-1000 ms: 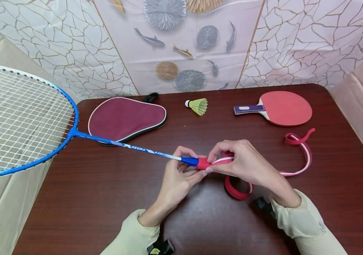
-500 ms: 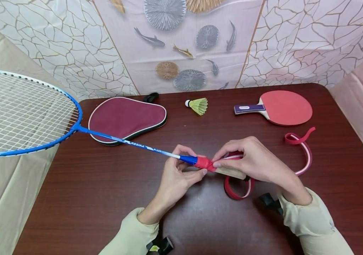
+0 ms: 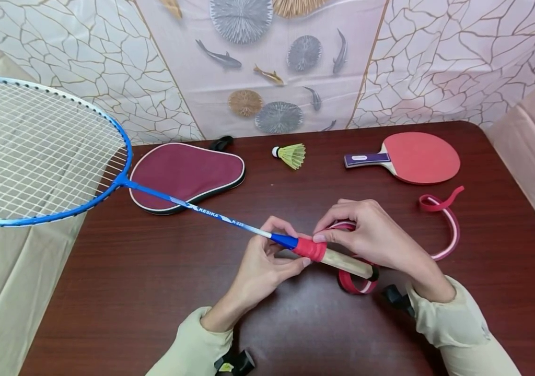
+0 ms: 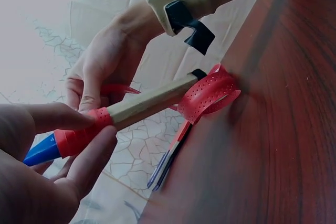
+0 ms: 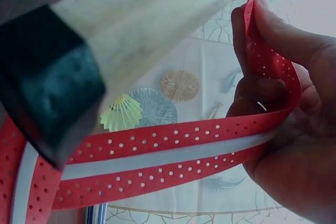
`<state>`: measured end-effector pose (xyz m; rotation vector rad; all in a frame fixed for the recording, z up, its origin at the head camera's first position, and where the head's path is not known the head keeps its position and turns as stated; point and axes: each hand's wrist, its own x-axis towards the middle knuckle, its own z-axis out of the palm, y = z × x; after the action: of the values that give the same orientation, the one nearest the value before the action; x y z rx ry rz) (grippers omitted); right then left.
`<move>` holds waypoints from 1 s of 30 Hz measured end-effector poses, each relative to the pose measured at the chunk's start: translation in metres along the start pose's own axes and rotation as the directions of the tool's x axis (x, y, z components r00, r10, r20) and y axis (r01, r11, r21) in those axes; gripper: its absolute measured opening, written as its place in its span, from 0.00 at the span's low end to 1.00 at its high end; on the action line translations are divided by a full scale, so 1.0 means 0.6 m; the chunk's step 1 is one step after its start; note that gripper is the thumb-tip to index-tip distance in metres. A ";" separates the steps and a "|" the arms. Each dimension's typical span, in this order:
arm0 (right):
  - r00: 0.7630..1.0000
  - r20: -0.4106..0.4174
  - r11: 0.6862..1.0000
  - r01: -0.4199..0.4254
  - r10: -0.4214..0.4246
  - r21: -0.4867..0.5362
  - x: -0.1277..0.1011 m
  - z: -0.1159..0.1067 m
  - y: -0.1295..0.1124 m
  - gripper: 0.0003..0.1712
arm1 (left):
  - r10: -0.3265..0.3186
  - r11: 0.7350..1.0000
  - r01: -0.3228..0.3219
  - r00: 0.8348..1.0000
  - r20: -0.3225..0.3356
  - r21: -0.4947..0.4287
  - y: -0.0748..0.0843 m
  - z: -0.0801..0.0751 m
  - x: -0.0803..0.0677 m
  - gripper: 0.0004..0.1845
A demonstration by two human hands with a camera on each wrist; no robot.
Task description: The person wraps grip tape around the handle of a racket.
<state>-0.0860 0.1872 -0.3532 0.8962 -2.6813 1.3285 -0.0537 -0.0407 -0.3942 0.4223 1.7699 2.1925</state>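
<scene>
A blue badminton racket [image 3: 192, 206] lies slanted over the table, its head out past the left edge. Its bare wooden handle [image 3: 348, 265] [image 4: 152, 100] [image 5: 142, 30] has red grip tape [image 3: 311, 249] [image 4: 79, 137] wound on at the shaft end. My left hand [image 3: 267, 261] [image 4: 58, 177] pinches the handle at the wound tape. My right hand [image 3: 371, 235] [image 4: 102, 69] [image 5: 283, 129] holds the loose perforated red tape [image 5: 157, 153] taut against the handle. The rest of the tape [image 3: 441, 230] trails in a loop to the right.
On the dark wooden table [image 3: 154, 292] lie a maroon paddle cover [image 3: 185, 175], a yellow-green shuttlecock [image 3: 291, 155] and a red table tennis paddle [image 3: 410, 156]. A patterned sheet stands behind, beige cloth at both sides.
The racket has turned and its head has risen and shifted right. More bare wooden handle shows now, and my right hand has drawn the tape further round it.
</scene>
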 end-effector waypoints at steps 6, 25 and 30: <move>1.000 0.002 0.999 -0.022 0.023 -0.039 0.000 0.005 0.000 0.06 | 0.003 0.999 -0.001 0.999 0.035 -0.054 0.000 -0.004 0.003 0.26; 0.998 -0.035 0.998 -0.059 0.059 -0.002 -0.003 -0.002 -0.024 0.06 | -0.059 0.992 0.057 0.998 -0.009 -0.115 -0.002 -0.004 0.005 0.25; 0.997 -0.057 0.999 -0.049 0.050 0.023 -0.007 -0.010 -0.036 0.06 | -0.034 0.993 0.033 0.999 -0.006 -0.114 0.000 -0.004 0.003 0.25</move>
<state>-0.0729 0.1834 -0.3352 0.7862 -2.6674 1.3734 -0.0561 -0.0419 -0.3944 0.3557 1.6341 2.2612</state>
